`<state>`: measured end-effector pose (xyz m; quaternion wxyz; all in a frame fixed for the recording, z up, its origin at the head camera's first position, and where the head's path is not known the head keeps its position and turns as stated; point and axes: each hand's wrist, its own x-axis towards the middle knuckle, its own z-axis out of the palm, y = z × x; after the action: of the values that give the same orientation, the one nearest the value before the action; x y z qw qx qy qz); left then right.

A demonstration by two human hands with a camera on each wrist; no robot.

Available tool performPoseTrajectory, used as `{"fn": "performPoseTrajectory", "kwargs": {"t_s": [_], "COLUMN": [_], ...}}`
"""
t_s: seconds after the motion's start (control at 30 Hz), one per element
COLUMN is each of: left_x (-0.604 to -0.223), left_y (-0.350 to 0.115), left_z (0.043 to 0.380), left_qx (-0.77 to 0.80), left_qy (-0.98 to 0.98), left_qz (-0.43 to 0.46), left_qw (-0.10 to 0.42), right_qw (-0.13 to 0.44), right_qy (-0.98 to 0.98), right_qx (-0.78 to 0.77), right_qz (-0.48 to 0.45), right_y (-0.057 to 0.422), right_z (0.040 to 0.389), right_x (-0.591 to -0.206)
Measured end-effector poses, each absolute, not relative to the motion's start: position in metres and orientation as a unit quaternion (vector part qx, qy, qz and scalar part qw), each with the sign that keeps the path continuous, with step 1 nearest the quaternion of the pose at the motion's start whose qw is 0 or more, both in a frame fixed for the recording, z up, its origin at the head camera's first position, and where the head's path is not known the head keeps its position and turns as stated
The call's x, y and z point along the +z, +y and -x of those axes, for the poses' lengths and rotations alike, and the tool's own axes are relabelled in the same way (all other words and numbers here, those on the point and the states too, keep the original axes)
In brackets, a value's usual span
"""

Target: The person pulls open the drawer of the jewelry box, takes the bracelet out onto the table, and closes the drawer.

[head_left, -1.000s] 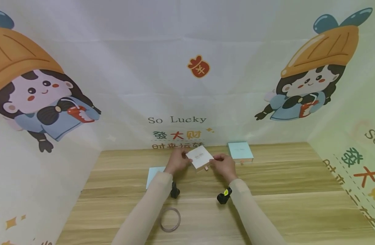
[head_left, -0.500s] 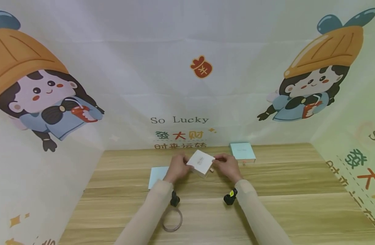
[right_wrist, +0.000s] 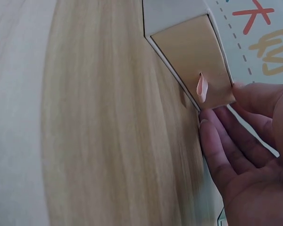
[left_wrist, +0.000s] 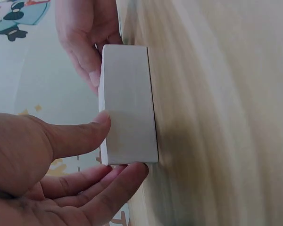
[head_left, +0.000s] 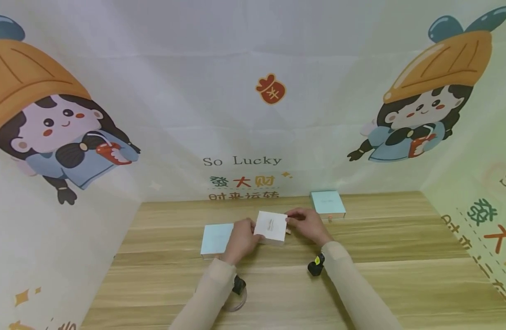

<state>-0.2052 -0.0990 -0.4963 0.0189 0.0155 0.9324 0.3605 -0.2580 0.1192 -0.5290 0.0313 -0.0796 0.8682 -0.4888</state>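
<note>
One ring [head_left: 243,303], nearest, lying on the bench [head_left: 380,293] and partly hidden behind the left sleeve [head_left: 211,289]: best not brushed. Farther on, a white box [head_left: 271,232] at mid-bench, pinched by both hands: left hand [head_left: 242,239] with thumb on the top edge and fingers against the side, right hand [head_left: 309,225] lightly at the opposite far corner. Steadier, probably, with equal light pressure on the rims and wrists turned together. Whether touching the bench, hard to tell.

Square-on from the left wrist: a plain white side [left_wrist: 127,108], just a sliver from the head. Clear from the right wrist: a gold-brown end [right_wrist: 188,56] with a pink ribbon tab [right_wrist: 203,89]. From the head alone: lettering [head_left: 270,225] on top, a pale blue box [head_left: 216,238] beside the left hand, and another blue box [head_left: 327,201] at the back, near the cloth wall [head_left: 174,91].
</note>
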Motion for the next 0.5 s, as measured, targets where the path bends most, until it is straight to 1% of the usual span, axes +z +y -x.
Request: {"fn": "performPoseTrajectory", "kwargs": {"t_s": [0.3, 0.5], "left_x": [-0.5, -0.5], "left_y": [-0.093, -0.091], "left_z": [0.182, 0.172], "left_qx": [0.385, 0.402], "left_qy": [0.923, 0.915], "left_qz": [-0.015, -0.015], "left_qw": [0.002, -0.016], "right_qw": [0.047, 0.038], "right_qy": [0.867, 0.872], "right_qx": [-0.481, -0.465], "right_qz": [0.123, 0.149], "right_y": [0.12, 0.12], "right_z": [0.255, 0.256], "right_x": [-0.53, -0.535]}}
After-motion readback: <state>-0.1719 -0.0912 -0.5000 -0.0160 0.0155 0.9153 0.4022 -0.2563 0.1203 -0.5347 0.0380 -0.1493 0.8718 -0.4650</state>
